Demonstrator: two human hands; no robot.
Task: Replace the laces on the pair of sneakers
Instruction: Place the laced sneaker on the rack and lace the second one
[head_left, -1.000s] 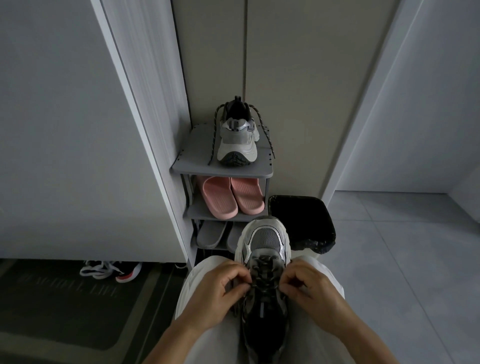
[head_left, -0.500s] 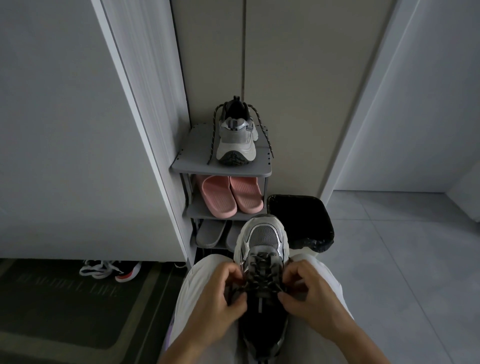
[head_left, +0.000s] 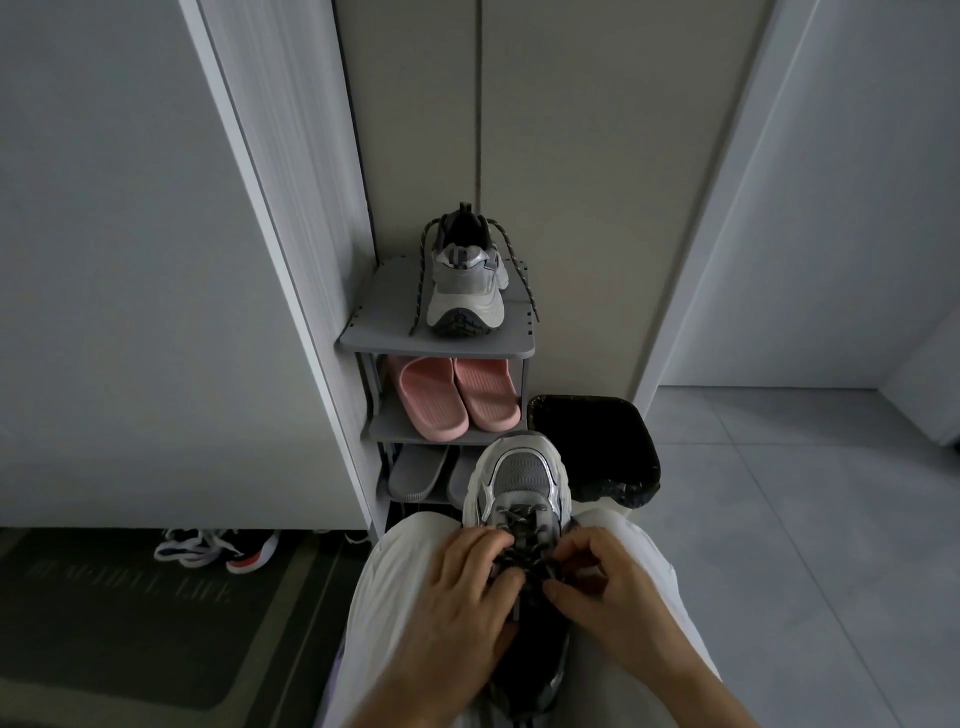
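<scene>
One sneaker (head_left: 523, 475) between left hand (head_left: 460, 592) and right hand (head_left: 610, 584), laces (head_left: 517, 519) pinched

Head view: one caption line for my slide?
Left hand and right hand pinch laces on lap sneaker; second sneaker on rack.

A grey three-tier plastic shoe rack (head_left: 384, 312) carries a grey-and-white mesh sneaker (head_left: 466, 291) on its top shelf and pink rubber slides (head_left: 457, 395) on the middle shelf. A black bag-lined bin (head_left: 592, 441) stands just right of the rack. Before the rack, a second grey-and-white sneaker (head_left: 522, 478) lies on the lap, left hand (head_left: 457, 597) and right hand (head_left: 613, 587) pinching its dark laces (head_left: 524, 564).
</scene>
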